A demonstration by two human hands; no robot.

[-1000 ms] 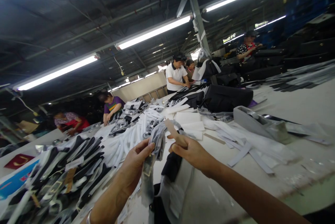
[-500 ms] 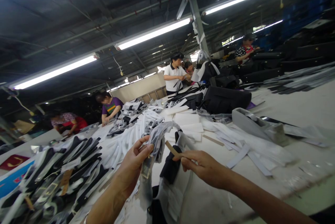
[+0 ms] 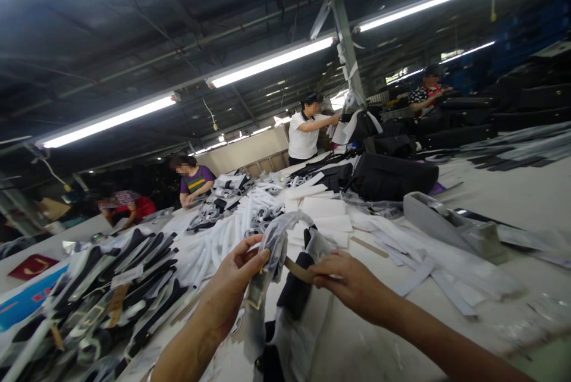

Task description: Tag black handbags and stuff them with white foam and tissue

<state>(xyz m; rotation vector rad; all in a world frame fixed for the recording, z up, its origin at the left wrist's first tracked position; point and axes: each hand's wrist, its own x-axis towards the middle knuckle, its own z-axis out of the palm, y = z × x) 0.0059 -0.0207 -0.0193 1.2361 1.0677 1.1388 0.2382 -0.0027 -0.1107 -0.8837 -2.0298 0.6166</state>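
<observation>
My left hand [image 3: 238, 287] is closed, thumb and fingers pinching a strap [image 3: 277, 238] in clear plastic wrap that arches up and over. A gold-coloured buckle [image 3: 256, 300] shows through the plastic just below the thumb. My right hand [image 3: 352, 281] grips one end of a short brown tape strip [image 3: 298, 271]. The strip's free end meets the edge of the wrapped strap; whether it sticks there I cannot tell. Behind the strip, a black band [image 3: 294, 293] goes around the plastic-wrapped lower length, which runs down to the table in front of me.
At left lies a heap of wrapped black straps [image 3: 120, 287]. White rolled pieces [image 3: 223, 230] and white sheets [image 3: 328, 209] cover the middle. A grey tape dispenser [image 3: 450, 224] stands at right near a black bag [image 3: 392, 177]. Several co-workers, one in a white shirt [image 3: 303, 135], stand farther back.
My right hand has brought the brown strip's free end against the wrapped strap. The view has shifted slightly. The white-shirted co-worker now reaches an arm toward the hanging white pieces.
</observation>
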